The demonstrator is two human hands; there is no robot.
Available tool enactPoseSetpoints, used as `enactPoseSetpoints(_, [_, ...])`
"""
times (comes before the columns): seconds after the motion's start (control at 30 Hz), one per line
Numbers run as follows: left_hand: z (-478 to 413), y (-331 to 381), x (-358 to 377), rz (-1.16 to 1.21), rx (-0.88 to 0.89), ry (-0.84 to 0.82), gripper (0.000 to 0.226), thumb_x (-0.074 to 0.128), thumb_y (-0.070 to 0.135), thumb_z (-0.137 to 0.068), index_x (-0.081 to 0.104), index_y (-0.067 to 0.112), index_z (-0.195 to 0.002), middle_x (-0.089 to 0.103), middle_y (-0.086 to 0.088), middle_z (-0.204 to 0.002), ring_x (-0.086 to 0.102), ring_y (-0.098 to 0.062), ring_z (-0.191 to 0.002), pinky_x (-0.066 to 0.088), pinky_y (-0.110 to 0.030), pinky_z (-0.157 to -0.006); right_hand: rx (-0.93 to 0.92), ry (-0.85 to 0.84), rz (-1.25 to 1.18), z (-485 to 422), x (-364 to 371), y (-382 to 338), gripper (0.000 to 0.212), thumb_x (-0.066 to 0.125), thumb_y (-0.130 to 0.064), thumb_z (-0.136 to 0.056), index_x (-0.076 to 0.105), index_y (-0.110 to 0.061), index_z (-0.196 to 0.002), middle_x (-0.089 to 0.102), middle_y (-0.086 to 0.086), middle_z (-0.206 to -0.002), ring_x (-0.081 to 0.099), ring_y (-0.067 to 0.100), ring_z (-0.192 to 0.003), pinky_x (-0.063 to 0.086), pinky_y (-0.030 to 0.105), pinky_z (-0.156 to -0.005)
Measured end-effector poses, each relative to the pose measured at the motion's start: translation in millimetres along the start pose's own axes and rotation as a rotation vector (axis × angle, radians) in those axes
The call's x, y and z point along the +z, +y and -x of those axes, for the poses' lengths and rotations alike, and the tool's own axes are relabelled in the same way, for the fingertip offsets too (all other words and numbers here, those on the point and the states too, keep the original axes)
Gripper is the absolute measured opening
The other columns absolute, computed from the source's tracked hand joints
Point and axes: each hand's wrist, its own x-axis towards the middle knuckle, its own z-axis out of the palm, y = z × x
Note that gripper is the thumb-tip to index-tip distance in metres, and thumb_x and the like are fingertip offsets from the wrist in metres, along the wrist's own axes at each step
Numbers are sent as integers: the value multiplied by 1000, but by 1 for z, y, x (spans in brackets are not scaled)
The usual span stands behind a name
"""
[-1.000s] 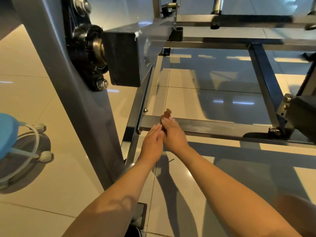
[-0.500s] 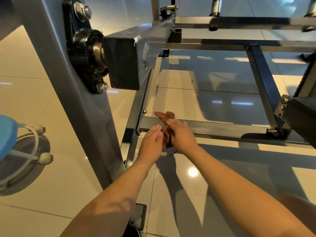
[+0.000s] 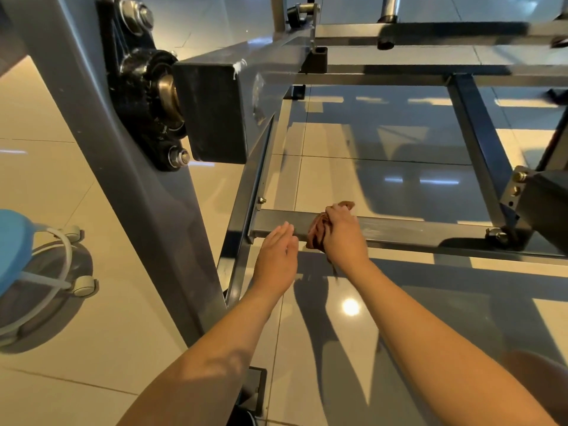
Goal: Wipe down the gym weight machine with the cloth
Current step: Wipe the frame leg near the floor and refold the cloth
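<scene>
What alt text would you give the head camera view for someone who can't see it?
A person's right hand holds a brown cloth against a low metal bar of a gym machine; the left hand is open beside it.

From your right hand (image 3: pixel 344 238) and its cloth (image 3: pixel 316 233), the crossbar (image 3: pixel 415 230) runs bare toward 3 o'clock until a bolt (image 3: pixel 496 235) and a bracket (image 3: pixel 519 186) block it. At 12 o'clock, open floor (image 3: pixel 384 186) lies inside the frame. At 9 o'clock your left hand (image 3: pixel 275 259) sits just beside, and beyond it the side rail (image 3: pixel 246 210) and thick post (image 3: pixel 129 210) close that way. At 11 o'clock a boxy arm (image 3: pixel 212 112) overhangs. A wheeled stool (image 3: pixel 18 250) stands well apart at 9 o'clock.
</scene>
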Motion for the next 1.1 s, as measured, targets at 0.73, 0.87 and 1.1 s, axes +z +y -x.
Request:
enactPoseSetpoints(0.73, [-4,41,39,-130,171,-134,46,32,30,-110,41,14,-153,36,5,-161,22,-8,-144,12,-13,-112,90,69,36,13,-36,57,38,46,-13,-95,62,-7,-130,59,9,-137,48,34,-131,36,44,-110])
enactPoseSetpoints(0.87, [-6,66,70,-123,233,-159,46,35,29,-110,42,13,-153,37,4,-160,26,-12,-141,22,-25,-119,35,-13,7,33,-36,62,48,40,-22,-102,51,-8,-146,45,4,-156,29,28,-150,14,43,-126])
enactPoseSetpoints(1.1, [-14,90,94,-38,175,-182,46,35,32,-109,46,18,-151,40,10,-158,26,-7,-139,20,-15,-109,220,209,24,39,-78,111,29,55,8,-88,61,1,-115,55,15,-127,48,30,-118,40,28,-94])
